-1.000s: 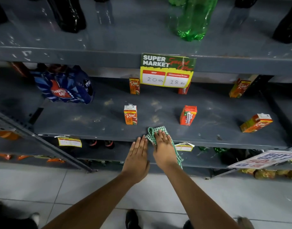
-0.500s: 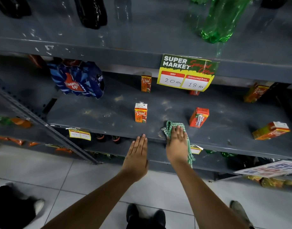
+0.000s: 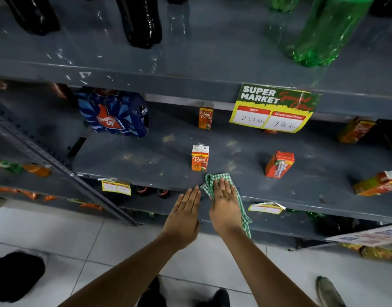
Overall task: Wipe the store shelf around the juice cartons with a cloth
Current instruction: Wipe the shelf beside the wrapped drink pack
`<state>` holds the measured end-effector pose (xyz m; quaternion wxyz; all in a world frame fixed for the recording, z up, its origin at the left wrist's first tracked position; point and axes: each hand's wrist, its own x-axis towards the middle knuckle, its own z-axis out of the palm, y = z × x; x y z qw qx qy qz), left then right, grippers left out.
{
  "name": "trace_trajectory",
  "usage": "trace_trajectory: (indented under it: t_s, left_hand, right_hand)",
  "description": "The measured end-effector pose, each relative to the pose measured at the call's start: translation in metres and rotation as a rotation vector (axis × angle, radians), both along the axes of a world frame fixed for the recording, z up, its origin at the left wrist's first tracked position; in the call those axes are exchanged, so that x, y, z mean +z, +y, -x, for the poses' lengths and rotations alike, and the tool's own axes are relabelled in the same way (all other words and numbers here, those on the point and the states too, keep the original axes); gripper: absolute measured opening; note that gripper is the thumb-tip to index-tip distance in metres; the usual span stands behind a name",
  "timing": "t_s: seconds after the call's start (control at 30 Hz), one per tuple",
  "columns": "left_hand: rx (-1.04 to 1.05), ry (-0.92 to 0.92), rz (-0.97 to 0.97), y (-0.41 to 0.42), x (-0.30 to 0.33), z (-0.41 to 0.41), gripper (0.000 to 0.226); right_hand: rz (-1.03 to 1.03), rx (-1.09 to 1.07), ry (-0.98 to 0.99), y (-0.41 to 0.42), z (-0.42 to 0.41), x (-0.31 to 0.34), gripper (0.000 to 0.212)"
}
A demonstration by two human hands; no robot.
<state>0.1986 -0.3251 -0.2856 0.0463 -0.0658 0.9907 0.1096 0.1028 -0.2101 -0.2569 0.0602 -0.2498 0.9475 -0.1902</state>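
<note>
Pressing cloth [image 3: 215,180] flat on shelf [image 3: 146,165] front edge, right hand [image 3: 225,203] palm down, tail hanging over lip | left hand [image 3: 184,216] flat, empty, just beside | upright carton [image 3: 199,158] just behind cloth | tilted carton [image 3: 279,165] to right

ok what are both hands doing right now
Left hand: open and flat, holding nothing, at the shelf edge.
Right hand: open, palm pressing the green checked cloth onto the shelf.
</note>
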Motion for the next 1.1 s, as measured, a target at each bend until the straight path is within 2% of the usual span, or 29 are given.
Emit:
trace_trajectory:
  t_s: [0.2, 0.37, 0.5, 0.6, 0.8, 0.93, 1.1]
  left_hand:
    - [-0.084, 0.031, -0.036, -0.042, -0.002, -0.013, 0.075]
    - [-0.086, 0.038, -0.072, -0.084, -0.006, -0.029, 0.072]
    - [-0.083, 0.041, -0.025, -0.120, -0.014, -0.042, 0.071]
    - [-0.025, 0.087, -0.010, -0.150, -0.015, -0.053, 0.076]
    - [0.223, 0.082, -0.009, -0.212, -0.012, -0.074, 0.084]
    - [0.320, 0.061, 0.015, -0.232, -0.018, -0.081, 0.088]
    - [0.319, 0.069, -0.020, -0.238, -0.020, -0.083, 0.091]
  right_hand:
    - [0.019, -0.086, 0.027, -0.032, -0.021, -0.009, 0.058]
    - [0.025, -0.028, 0.016, -0.071, -0.044, -0.006, 0.056]
    - [0.105, -0.037, -0.019, -0.120, -0.058, -0.005, 0.054]
    - [0.122, -0.147, -0.007, -0.162, -0.059, -0.010, 0.054]
    - [0.248, -0.329, -0.081, -0.224, -0.044, -0.007, 0.054]
    - [0.316, -0.300, -0.123, -0.255, -0.037, -0.004, 0.048]
    - [0.361, -0.148, -0.201, -0.301, -0.035, -0.001, 0.046]
